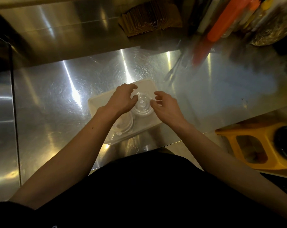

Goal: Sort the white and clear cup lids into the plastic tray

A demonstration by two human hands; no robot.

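Both hands hover over the tray on the steel tabletop, settling the clear lids stacked inside. The left hand and right hand flank the stack, fingers spread and loosely curled, gripping nothing. White lids lie nearer me. Next, probably straightening the stack.

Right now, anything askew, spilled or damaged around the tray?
Nothing spilled or visibly damaged. The plastic tray sits skewed to the steel counter's edge. Inside it, clear lids lie overlapping, not in a neat stack. Both hands, left and right, hover over them with fingers spread.
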